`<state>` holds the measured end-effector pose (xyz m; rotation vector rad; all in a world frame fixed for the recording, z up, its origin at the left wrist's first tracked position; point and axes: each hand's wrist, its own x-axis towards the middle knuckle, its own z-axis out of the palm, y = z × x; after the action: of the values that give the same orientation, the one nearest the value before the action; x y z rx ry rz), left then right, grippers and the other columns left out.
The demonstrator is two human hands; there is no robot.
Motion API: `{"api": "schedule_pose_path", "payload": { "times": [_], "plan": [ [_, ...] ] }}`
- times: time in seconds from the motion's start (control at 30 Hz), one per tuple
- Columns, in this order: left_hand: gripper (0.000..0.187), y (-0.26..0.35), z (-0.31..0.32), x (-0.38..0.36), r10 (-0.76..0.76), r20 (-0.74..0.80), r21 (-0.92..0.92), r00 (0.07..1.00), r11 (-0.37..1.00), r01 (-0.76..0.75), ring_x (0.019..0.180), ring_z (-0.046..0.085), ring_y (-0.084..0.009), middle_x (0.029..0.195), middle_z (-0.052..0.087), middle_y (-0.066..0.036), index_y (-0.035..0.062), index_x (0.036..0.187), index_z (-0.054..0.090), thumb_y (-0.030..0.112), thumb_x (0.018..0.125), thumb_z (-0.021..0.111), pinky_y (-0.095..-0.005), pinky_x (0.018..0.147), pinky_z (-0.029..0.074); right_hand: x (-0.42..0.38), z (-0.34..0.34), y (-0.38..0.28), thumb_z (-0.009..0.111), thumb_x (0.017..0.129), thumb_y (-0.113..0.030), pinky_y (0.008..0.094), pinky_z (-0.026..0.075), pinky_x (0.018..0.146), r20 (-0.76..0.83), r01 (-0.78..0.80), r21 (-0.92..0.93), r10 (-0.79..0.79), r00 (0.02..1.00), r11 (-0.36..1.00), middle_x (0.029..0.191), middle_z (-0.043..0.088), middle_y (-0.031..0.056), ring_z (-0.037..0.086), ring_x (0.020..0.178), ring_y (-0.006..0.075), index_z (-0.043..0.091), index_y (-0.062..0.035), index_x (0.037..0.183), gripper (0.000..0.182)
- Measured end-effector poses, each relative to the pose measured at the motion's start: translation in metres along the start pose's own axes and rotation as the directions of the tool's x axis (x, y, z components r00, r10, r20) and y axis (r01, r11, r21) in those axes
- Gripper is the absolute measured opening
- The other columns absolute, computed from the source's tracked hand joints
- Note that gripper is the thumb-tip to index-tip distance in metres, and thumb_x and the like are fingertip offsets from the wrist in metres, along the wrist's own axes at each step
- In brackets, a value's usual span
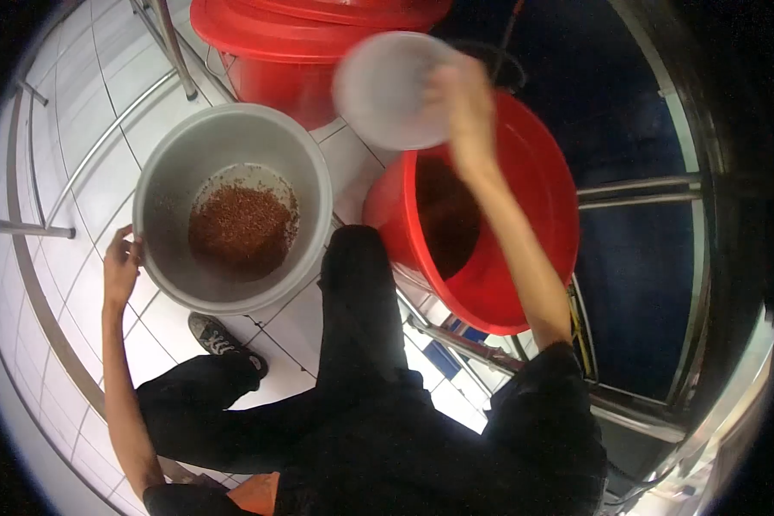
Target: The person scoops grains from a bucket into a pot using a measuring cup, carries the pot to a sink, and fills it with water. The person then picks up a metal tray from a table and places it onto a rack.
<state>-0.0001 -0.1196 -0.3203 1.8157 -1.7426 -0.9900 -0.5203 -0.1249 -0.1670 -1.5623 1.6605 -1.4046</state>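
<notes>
A large grey pot stands on the tiled floor, with reddish-brown grains heaped in its bottom. At the pot's left rim is my left hand, fingers curled against the edge. My right hand, smeared by motion, grips a whitish translucent bowl above the upper left rim of a red bucket. Dark brown contents lie inside that bucket, which is tilted toward me. The bowl's inside is too blurred to make out.
Another red bucket with a lid stands behind the pot. Metal legs rise at the upper left. To the right are a dark blue panel and metal rails. My shoe is just below the pot.
</notes>
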Motion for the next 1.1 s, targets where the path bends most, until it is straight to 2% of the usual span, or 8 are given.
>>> {"api": "schedule_pose_path", "payload": {
  "times": [0.13, 0.23, 0.33, 0.43, 0.7, 0.83, 0.93, 1.1],
  "plan": [
    [0.036, 0.000, 0.000, 0.001, -0.023, 0.016, -0.051, 1.000, 0.998, 0.024, 0.066, 0.054, -0.0117, 0.077, 0.061, -0.006, 0.0042, 0.128, 0.055, 0.024, 0.099, 0.051, -0.0265, 0.055, 0.043, -0.012, -0.098, 0.085, 0.051, 0.095, -0.047, 0.0372, 0.046, 0.092, -0.197, -0.081, -0.208, 0.039, 0.980, 0.975, 0.114, 0.059, 0.0147, 0.059, 0.103, 0.0245, 0.051, -0.0042, 0.126, 0.053],
    [0.035, 0.009, 0.002, 0.005, -0.043, -0.016, -0.010, 0.999, 0.999, 0.043, 0.069, 0.055, -0.0113, 0.080, 0.061, -0.005, 0.0047, 0.127, 0.055, 0.023, 0.098, 0.050, -0.0264, 0.055, 0.043, -0.062, -0.149, 0.247, 0.058, 0.088, -0.046, 0.0482, 0.043, 0.096, -0.119, -0.051, -0.926, -0.161, 0.980, 0.375, 0.126, 0.051, 0.0255, 0.050, 0.117, 0.0408, 0.045, -0.0037, 0.132, 0.062],
    [0.034, 0.012, -0.003, 0.004, -0.056, -0.008, 0.040, 0.998, 0.998, 0.057, 0.072, 0.058, -0.0104, 0.085, 0.063, -0.005, 0.0051, 0.125, 0.056, 0.025, 0.099, 0.048, -0.0250, 0.056, 0.042, -0.118, -0.162, 0.301, 0.061, 0.085, -0.046, 0.0574, 0.039, 0.097, 0.128, 0.111, -0.990, 0.244, 0.961, 0.082, 0.134, 0.043, 0.0271, 0.042, 0.123, 0.0450, 0.041, -0.0083, 0.137, 0.067],
    [0.034, 0.008, 0.002, 0.003, -0.052, -0.029, -0.030, 0.998, 0.998, 0.051, 0.072, 0.059, -0.0099, 0.086, 0.064, -0.005, 0.0050, 0.123, 0.057, 0.029, 0.100, 0.049, -0.0241, 0.056, 0.041, -0.172, -0.165, 0.351, 0.056, 0.087, -0.052, 0.0588, 0.034, 0.102, 0.065, 0.159, -0.981, 0.580, 0.812, -0.112, 0.140, 0.038, 0.0250, 0.038, 0.128, 0.0425, 0.039, -0.0138, 0.141, 0.069],
    [0.034, 0.013, 0.006, 0.011, -0.053, -0.060, -0.061, 0.997, 0.997, 0.049, 0.069, 0.058, -0.0098, 0.082, 0.063, -0.005, 0.0030, 0.125, 0.056, 0.025, 0.102, 0.046, -0.0265, 0.058, 0.048, -0.225, -0.067, 0.327, 0.048, 0.091, -0.055, 0.0597, 0.039, 0.099, -0.012, -0.175, -0.974, 0.740, 0.673, 0.144, 0.146, 0.033, 0.0256, 0.039, 0.129, 0.0461, 0.029, -0.0163, 0.148, 0.071],
    [0.031, 0.013, 0.006, 0.009, -0.051, -0.052, -0.030, 0.997, 0.998, 0.049, 0.068, 0.058, -0.0105, 0.081, 0.062, -0.005, 0.0030, 0.126, 0.056, 0.021, 0.102, 0.045, -0.0268, 0.059, 0.050, -0.228, -0.025, 0.320, 0.047, 0.090, -0.059, 0.0588, 0.040, 0.099, 0.357, -0.560, -0.524, 0.763, 0.539, 0.641, 0.146, 0.032, 0.0241, 0.042, 0.127, 0.0443, 0.025, -0.0161, 0.149, 0.076],
    [0.029, 0.014, 0.008, 0.007, -0.024, -0.088, -0.063, 0.996, 0.998, 0.019, 0.065, 0.057, -0.0102, 0.079, 0.063, -0.005, 0.0051, 0.124, 0.057, 0.018, 0.101, 0.046, -0.0279, 0.056, 0.048, -0.209, -0.008, 0.310, 0.047, 0.089, -0.063, 0.0581, 0.041, 0.099, 0.602, -0.866, 0.044, 0.679, 0.420, 0.498, 0.147, 0.031, 0.0230, 0.044, 0.126, 0.0430, 0.021, -0.0160, 0.150, 0.081],
    [0.027, 0.013, 0.006, 0.005, -0.030, -0.080, -0.061, 0.996, 0.998, 0.026, 0.064, 0.054, -0.0099, 0.070, 0.058, -0.002, 0.0065, 0.123, 0.059, 0.018, 0.099, 0.050, -0.0274, 0.056, 0.044, -0.187, -0.016, 0.291, 0.046, 0.088, -0.068, 0.0569, 0.042, 0.098, 0.582, -0.839, 0.468, 0.618, 0.529, 0.277, 0.148, 0.030, 0.0212, 0.047, 0.124, 0.0408, 0.016, -0.0158, 0.151, 0.087]
  ]
}}
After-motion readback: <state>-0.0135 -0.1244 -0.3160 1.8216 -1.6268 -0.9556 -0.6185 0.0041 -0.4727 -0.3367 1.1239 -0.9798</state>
